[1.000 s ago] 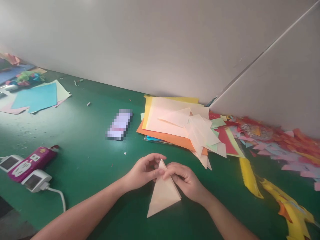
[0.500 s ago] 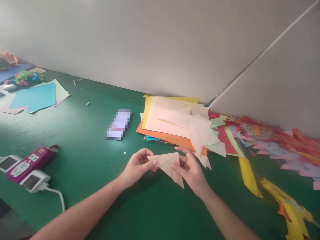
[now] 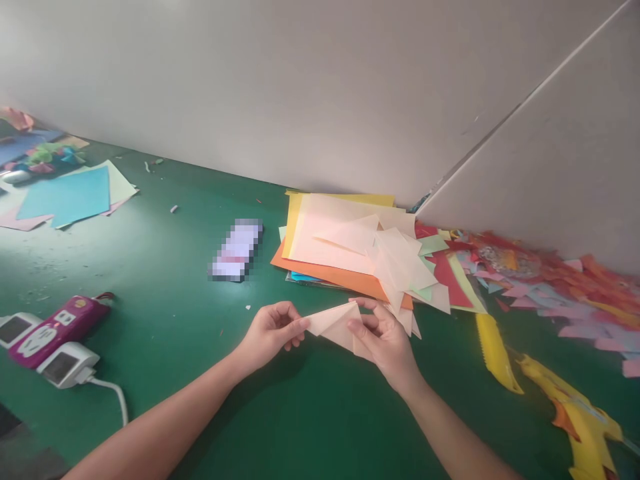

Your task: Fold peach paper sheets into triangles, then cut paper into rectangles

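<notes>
A folded piece of pale paper (image 3: 336, 325) is held up between my two hands, above the green table. My left hand (image 3: 273, 331) pinches its narrow left tip between thumb and fingers. On the other side, my right hand (image 3: 383, 340) grips the paper's wider right end, thumb on the front face and fingers behind. Part of the right end is hidden by that thumb. Just beyond my hands lies a stack of coloured paper sheets (image 3: 340, 217), with several folded pale pieces (image 3: 397, 257) on top.
On the right are a yellow serrated tool (image 3: 495, 353), a yellow glue gun (image 3: 575, 413) and a heap of coloured paper pieces (image 3: 575, 293). A phone-like, blurred-out device (image 3: 236, 250) lies left of the stack. A purple power strip (image 3: 57, 331) and blue paper (image 3: 67, 193) sit further left.
The paper has opened out along its left side, its left end now stretched into a longer tip. My left hand has shifted slightly left with it; the right keeps its grip.
</notes>
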`<state>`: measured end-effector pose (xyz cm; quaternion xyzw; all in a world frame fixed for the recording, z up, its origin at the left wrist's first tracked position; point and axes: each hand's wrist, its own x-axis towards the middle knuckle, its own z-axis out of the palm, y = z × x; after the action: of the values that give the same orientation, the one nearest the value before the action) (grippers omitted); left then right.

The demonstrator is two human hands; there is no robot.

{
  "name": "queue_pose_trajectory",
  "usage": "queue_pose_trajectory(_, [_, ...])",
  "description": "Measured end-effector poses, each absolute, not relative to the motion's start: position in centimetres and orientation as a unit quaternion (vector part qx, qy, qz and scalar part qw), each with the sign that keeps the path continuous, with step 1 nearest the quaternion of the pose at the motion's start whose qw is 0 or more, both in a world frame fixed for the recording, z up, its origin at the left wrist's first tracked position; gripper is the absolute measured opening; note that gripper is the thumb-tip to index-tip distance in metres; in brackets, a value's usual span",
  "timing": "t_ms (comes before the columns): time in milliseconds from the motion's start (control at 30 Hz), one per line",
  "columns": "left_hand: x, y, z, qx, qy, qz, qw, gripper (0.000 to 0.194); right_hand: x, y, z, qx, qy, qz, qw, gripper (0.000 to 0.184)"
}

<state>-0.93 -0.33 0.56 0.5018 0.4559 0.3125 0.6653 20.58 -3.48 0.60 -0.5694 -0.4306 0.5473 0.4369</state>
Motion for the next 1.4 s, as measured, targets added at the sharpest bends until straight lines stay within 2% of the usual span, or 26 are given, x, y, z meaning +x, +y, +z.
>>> queue_pose_trajectory(167, [-1.5,-0.2,0.7,0.578,0.449,0.284,0.619,0.032,20.6,-3.5,0.5,-0.582,-0.435,0.534,0.432,0.03])
queue_pose_trajectory(333, [-1.9,0.1,0.6,0.599,0.447,0.242,0.619,0.034,20.6,-3.7,0.6,-0.577,-0.47,0.506,0.436,0.023])
queue_pose_trajectory(467, [-2.1,0.2,0.7,0.59,0.434,0.215,0.646,0.036,20.6,-3.7,0.2,-0.586,-0.469,0.504,0.429,0.024])
queue_pose_trajectory(567, [-2.1,0.2,0.9,0.634,0.42,0.213,0.613,0.04,20.6,-3.9,-0.1,-0.576,-0.471,0.528,0.409,0.027])
queue_pose_trajectory(633, [-1.8,0.0,0.9,0.656,0.407,0.246,0.586,0.031,20.6,-4.0,-0.2,-0.569,-0.502,0.528,0.383,0.027])
queue_pose_trajectory(667, [-1.6,-0.1,0.8,0.658,0.398,0.266,0.581,0.028,20.5,-4.1,-0.2,-0.566,-0.524,0.52,0.368,0.026])
queue_pose_trajectory(733, [-1.0,-0.4,0.6,0.656,0.384,0.29,0.581,0.035,20.4,-4.3,-0.1,-0.558,-0.571,0.499,0.337,0.024])
queue_pose_trajectory(800, [-0.7,-0.6,0.4,0.661,0.382,0.291,0.577,0.03,20.3,-4.3,-0.1,-0.55,-0.602,0.48,0.322,0.023])
queue_pose_trajectory(900, [-0.5,-0.7,0.2,0.658,0.4,0.286,0.57,0.02,20.3,-4.3,-0.1,-0.557,-0.622,0.43,0.344,0.026])
queue_pose_trajectory(1067, [-0.4,-0.7,0.2,0.672,0.414,0.269,0.553,0.012,20.4,-4.0,-0.1,-0.564,-0.667,0.335,0.352,0.017])
queue_pose_trajectory(1233, [-0.2,-0.9,0.0,0.708,0.443,0.248,0.491,0.012,20.4,-4.0,-0.2,-0.576,-0.661,0.332,0.347,0.015])
queue_pose_trajectory(1400, [-0.2,-0.9,-0.1,0.786,0.425,0.263,0.364,0.01,20.4,-4.1,-0.3,-0.572,-0.66,0.336,0.353,0.017])
